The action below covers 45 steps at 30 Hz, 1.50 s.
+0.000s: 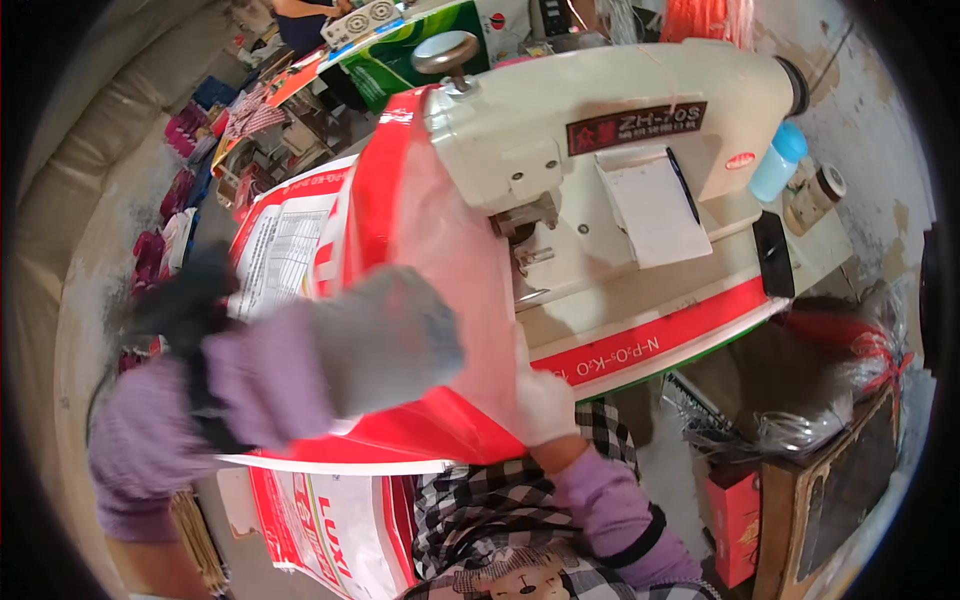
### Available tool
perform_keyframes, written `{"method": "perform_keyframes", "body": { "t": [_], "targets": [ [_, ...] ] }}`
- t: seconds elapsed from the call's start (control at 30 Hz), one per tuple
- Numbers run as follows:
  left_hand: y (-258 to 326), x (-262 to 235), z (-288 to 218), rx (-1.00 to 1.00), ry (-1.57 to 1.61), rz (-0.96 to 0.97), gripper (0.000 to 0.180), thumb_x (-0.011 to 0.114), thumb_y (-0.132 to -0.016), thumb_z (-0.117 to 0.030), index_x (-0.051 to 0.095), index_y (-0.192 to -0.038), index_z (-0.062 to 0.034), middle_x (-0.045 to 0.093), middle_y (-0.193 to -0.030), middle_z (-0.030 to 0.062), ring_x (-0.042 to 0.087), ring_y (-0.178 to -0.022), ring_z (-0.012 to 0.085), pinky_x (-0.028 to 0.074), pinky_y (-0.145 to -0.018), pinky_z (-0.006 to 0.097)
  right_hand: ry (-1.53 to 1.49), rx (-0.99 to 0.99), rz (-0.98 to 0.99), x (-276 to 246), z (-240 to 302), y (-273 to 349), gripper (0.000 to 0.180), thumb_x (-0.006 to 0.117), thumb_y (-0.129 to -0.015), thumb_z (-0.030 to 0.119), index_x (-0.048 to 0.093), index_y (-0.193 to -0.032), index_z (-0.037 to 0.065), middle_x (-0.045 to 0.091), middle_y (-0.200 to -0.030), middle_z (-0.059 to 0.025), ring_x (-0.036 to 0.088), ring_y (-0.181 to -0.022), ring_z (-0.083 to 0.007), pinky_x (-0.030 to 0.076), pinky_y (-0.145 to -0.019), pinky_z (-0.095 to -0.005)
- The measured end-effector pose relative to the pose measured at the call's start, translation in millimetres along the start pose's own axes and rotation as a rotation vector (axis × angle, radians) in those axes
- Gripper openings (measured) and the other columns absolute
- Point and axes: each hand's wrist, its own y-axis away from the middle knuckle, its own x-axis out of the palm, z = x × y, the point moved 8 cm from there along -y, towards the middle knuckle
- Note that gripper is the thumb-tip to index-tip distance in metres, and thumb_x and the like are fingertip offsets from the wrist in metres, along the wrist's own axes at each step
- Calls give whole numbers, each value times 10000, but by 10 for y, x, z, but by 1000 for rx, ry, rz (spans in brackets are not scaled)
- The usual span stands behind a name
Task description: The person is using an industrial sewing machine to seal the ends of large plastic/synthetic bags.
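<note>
A red and white printed sack lies across the bed of a cream sewing machine, its edge close by the needle area. My right hand, in a white glove, is closed on the sack's near right edge. Over the middle of the sack is my left hand in a grey glove. Motion smears its fingers, so their grip cannot be made out. Both forearms wear purple sleeves with dark bands.
A notepad with a pen leans against the machine, and a dark phone lies at the table's right. Behind it stand a blue bottle and a jar. More printed sacks hang below left. A wooden cabinet stands right. Another person is far off.
</note>
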Motion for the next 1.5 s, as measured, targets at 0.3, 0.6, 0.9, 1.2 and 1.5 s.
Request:
{"method": "perform_keyframes", "body": {
  "t": [0.3, 0.6, 0.9, 1.2, 1.5],
  "targets": [
    [-497, -168, -1291, 131, 520, -13, 231, 601, -795, -119, 620, -1021, -71, 628, -953, 53, 617, -915, 231, 495, -816, 365, 304, 281, -50, 158, -189, -1113, 187, 575, -804, 182, 738, -723, 141, 704, -729, -98, 705, -697, -266, 538, -554, -391],
    [1474, 1488, 3418, -969, -115, -459, 649, 593, -669, 38, 559, -1295, -132, 508, -1343, 172, 442, -1289, 351, 357, -1076, 389, 315, -86, 238, 236, -193, -165, 798, 691, -774, 264, 322, -1460, 91, 680, -952, -112, 645, -980, -284, 374, -958, -468],
    [2656, 881, 3047, -1011, -195, -889, 206, 586, -745, -73, 705, -912, -89, 673, -868, 138, 636, -843, 311, 498, -808, 400, -214, -424, -202, -307, 141, -56, 362, 797, -700, 294, 698, -982, 88, 651, -1068, -89, 541, -1118, -296, 362, -995, -459],
    [4037, 1225, -702, -1257, -118, -893, 457, 410, -1004, -433, 509, -814, -29, 507, -795, 73, 486, -783, 228, 406, -774, 379, -711, -407, 97, 149, 234, 488, 207, 679, -829, 153, 696, -1006, 48, 673, -1037, -116, 619, -1009, -325, 506, -859, -386],
    [2789, 1911, -1955, -1448, 431, -555, 206, 652, -713, -170, 675, -897, -79, 483, -627, 91, 495, -606, 285, 372, -580, 407, -644, -286, 195, -98, -385, 581, 134, 736, -736, 90, 720, -863, 50, 705, -937, -113, 676, -886, -258, 540, -799, -344]
  ]
}}
